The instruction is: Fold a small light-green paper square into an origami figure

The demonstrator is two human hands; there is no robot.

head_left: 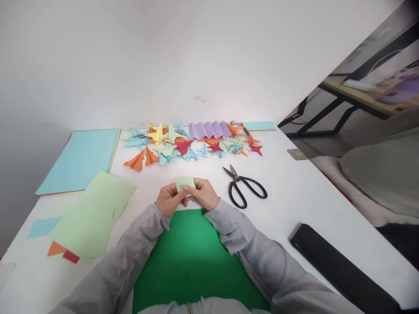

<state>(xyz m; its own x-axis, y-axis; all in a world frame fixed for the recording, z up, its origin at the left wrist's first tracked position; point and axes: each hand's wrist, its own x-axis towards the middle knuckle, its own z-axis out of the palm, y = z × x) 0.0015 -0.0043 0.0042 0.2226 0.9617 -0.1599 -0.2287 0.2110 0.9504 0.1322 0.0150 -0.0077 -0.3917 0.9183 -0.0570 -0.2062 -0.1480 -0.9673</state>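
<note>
A small piece of light green paper [185, 182] is held up between both hands, just beyond the far edge of a green mat [199, 248]. My left hand [169, 199] pinches its left side with curled fingers. On its right side, my right hand [206, 194] grips it, the thumb pressed on its face. Whether the paper is folded in layers I cannot tell. Black-handled scissors [242, 183] lie to the right of my hands, blades a little apart.
Folded paper pieces [175, 144] in several colours crowd the back, beside a purple pleated paper [209, 131]. At left lie a stack of blue sheets [81, 157], light green sheets [88, 231] and small scraps [71, 256]. A long black case [340, 266] lies front right.
</note>
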